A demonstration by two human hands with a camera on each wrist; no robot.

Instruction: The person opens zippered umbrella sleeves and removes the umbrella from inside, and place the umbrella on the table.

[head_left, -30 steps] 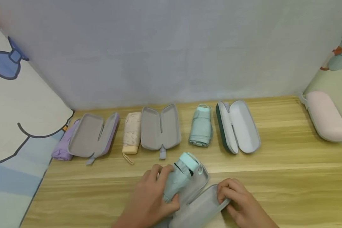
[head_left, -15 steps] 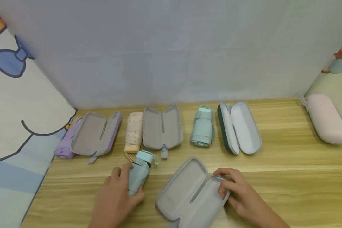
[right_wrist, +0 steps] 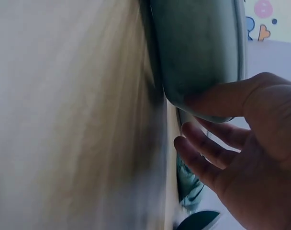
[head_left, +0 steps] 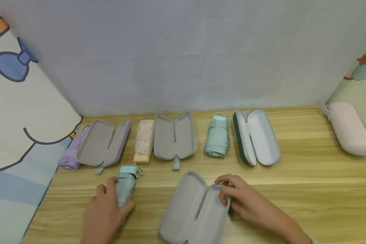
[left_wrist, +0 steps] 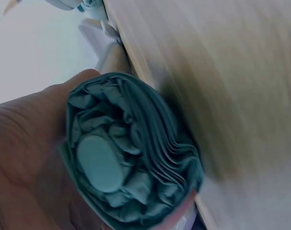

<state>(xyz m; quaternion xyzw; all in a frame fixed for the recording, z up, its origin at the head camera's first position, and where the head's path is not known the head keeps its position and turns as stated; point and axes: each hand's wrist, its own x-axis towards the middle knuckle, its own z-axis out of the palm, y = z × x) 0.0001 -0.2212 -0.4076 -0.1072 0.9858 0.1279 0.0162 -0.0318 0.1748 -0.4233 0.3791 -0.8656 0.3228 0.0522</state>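
Observation:
In the head view my left hand grips a folded light-teal umbrella at the front left, its cap and wrist loop pointing away from me. The left wrist view shows the end of its rolled fabric close to the wooden table. My right hand pinches the right rim of an unzipped grey-lined case, which lies spread at the front middle. From the right wrist, the outside of that case looks teal, with the thumb against it. The case's near end is cut off by the frame.
Along the back stand a purple umbrella, a purple open case, a beige umbrella, a grey open case, another teal umbrella and a dark-green open case. A pink closed case lies far right.
My left hand has carried the teal umbrella from over the open case to the left, down by the table. My right hand has shifted left, and the case has moved left and turned with it.

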